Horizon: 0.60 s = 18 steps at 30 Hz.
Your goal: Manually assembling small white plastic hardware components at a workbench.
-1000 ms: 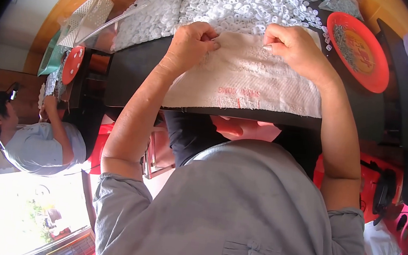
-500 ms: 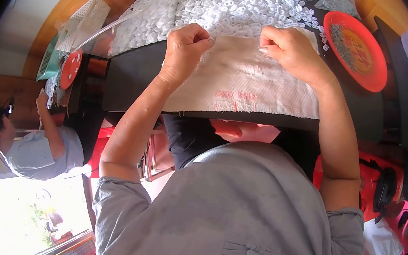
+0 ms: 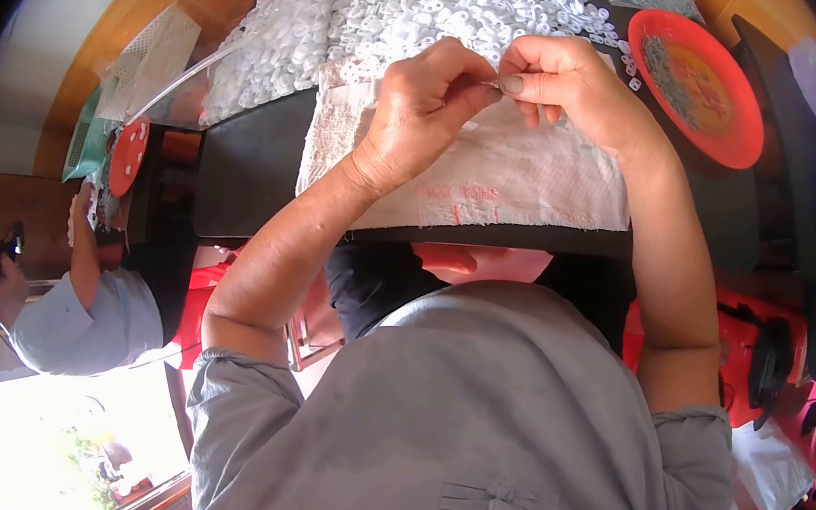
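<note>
Both hands meet in the upper middle of the frame, over a pale woven cloth [image 3: 497,180] that lies spread on the dark worktop [image 3: 246,171] and hangs a little over its near edge. The left hand [image 3: 425,106] is curled, its grip pressed together with thumb and forefinger tips closed on something very small; the right hand [image 3: 564,81] faces it, its grip likewise pinched, thumb against forefinger. The two pinches touch at a point just above the cloth. What sits between them looks like a thin needle or thread, though it is too small to tell for certain.

Behind the hands, at the top of the frame, a heap of small white rings [image 3: 437,1] covers the far part of the worktop and spreads toward the upper left. A red round plate [image 3: 733,141] stands at the upper right, near the right hand but apart from it. At the left edge of the frame another person in a light blue shirt [image 3: 84,314] sits with an arm raised.
</note>
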Available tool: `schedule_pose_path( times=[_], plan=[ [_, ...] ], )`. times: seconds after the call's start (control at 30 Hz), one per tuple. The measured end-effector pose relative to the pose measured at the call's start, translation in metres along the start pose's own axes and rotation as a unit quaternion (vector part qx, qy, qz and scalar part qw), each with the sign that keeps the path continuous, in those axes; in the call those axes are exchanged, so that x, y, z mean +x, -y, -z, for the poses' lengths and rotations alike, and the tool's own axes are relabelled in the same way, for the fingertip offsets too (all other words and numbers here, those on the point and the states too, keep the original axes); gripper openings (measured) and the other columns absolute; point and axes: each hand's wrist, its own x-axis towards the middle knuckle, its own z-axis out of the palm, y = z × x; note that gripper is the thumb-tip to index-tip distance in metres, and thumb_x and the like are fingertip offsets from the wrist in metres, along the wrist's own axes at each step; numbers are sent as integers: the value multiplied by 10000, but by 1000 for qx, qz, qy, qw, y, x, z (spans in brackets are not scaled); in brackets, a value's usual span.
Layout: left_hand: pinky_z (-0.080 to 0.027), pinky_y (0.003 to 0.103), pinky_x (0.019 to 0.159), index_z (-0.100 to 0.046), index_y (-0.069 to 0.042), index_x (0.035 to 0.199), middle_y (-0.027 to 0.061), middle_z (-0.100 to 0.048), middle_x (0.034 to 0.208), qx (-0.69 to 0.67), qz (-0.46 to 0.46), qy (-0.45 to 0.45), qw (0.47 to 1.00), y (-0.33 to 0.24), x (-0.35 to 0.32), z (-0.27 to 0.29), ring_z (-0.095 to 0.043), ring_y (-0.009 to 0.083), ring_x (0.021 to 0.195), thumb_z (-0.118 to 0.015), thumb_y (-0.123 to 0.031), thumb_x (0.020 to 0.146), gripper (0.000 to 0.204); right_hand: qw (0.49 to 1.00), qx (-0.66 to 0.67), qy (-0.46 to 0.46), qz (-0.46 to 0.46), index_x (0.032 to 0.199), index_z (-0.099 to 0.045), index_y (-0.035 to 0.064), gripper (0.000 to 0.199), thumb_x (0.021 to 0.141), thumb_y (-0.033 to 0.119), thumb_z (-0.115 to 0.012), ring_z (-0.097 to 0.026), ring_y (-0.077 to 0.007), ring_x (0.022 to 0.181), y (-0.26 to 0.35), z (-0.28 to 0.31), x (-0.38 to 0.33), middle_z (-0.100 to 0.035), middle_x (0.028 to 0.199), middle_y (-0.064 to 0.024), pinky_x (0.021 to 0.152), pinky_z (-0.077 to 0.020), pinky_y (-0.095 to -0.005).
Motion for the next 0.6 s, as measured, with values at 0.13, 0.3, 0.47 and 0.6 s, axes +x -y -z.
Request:
schedule_pose_path(
  times=[0.13,0.3,0.47,0.6],
  plan=[
    [-479,292,569,-631,-20,889,76,-595,764,62,-81,-3,995,-7,3,5,-604,174,624,-687,28,791,122,1000,25,-13,-7,826,-610,35,153,854,185,-605,-533,-80,570,0,0,-1,-560,658,2,524,-369,-218],
    [-482,286,578,-621,-20,890,65,-609,758,71,-88,21,993,-6,3,6,-604,158,635,-690,5,806,111,999,32,-21,-14,806,-599,37,175,860,202,-586,-554,-84,574,1,-1,-2,-567,680,7,536,-380,-215],
    [-440,213,546,-640,-6,931,14,-626,779,-79,103,11,991,-13,-3,-2,-546,74,640,-663,-37,864,77,999,24,-30,-25,787,-591,40,177,853,204,-581,-552,-80,567,1,0,-1,-559,655,2,523,-374,-213],
    [-411,205,507,-642,2,915,32,-626,747,-204,202,-7,958,-13,-2,-4,-533,73,591,-657,-68,869,85,999,17,-32,-23,784,-589,45,183,855,213,-583,-550,-76,567,2,-1,-1,-554,646,7,520,-369,-213]
  ],
)
